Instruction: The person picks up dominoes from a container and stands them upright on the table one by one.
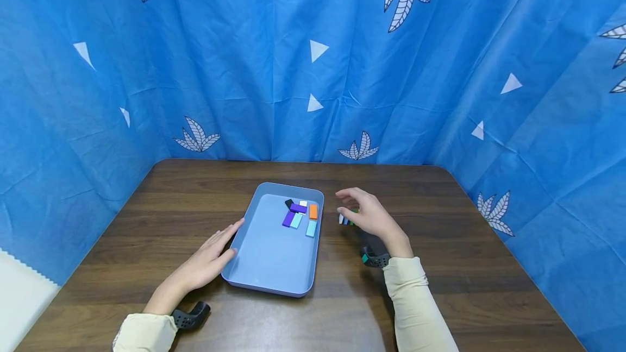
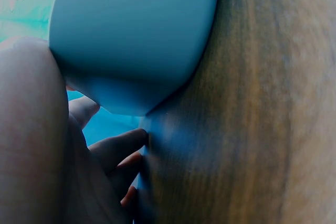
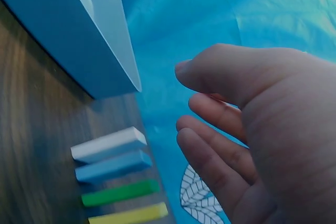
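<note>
A shallow blue-grey tray (image 1: pixel 269 259) stands on the table. My left hand (image 1: pixel 207 259) rests against its left side, fingers extended and thumb near the rim. Toward the tray's far right lie several small flat blocks: an orange block (image 1: pixel 313 211), a light blue block (image 1: pixel 311 228), a purple block (image 1: pixel 288 218), a black block (image 1: pixel 289 203) and others. To the right of the tray, my right hand (image 1: pixel 367 211) hovers with loosely bent fingers and holds nothing. In the right wrist view, a white block (image 3: pixel 107 145), blue block (image 3: pixel 113 167), green block (image 3: pixel 121 192) and yellow block (image 3: pixel 128 214) stand in a row close by.
The dark wooden table (image 1: pixel 469 265) reaches back to a blue patterned curtain (image 1: pixel 244 58), which also hangs along both sides. A white surface (image 1: pixel 22 297) shows at the lower left. Each wrist wears a black band (image 1: pixel 191 316).
</note>
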### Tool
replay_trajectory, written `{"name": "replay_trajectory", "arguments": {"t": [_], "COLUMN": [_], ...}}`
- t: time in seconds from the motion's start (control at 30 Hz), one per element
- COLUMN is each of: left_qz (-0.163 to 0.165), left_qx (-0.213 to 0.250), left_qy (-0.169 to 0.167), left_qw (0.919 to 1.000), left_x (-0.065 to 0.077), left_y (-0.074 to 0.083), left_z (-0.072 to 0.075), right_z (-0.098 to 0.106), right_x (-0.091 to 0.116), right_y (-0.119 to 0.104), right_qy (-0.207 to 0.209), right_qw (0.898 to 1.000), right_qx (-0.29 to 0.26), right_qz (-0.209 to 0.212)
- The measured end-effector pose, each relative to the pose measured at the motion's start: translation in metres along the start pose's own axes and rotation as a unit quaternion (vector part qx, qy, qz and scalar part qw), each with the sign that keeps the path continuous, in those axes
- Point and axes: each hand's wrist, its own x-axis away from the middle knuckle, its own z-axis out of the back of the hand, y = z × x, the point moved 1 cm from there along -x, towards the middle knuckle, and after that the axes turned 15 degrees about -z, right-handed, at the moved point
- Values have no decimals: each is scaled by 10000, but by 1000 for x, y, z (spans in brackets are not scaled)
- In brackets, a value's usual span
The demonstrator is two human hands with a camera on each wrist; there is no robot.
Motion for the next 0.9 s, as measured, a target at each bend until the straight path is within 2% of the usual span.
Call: {"name": "replay_trajectory", "arguments": {"t": [0.4,0.9], "left_qz": [-26,-26], "left_qx": [-29,-15], "left_qy": [13,13], "left_qw": [10000,10000], "left_x": [-1,-1], "left_y": [1,0], "left_z": [0,2], "right_z": [-25,-58], "right_x": [-4,-6], "right_y": [-17,-33], "right_qy": [-372,-457], "right_qw": [9992,9966], "right_qx": [114,407], "right_qz": [134,559]}}
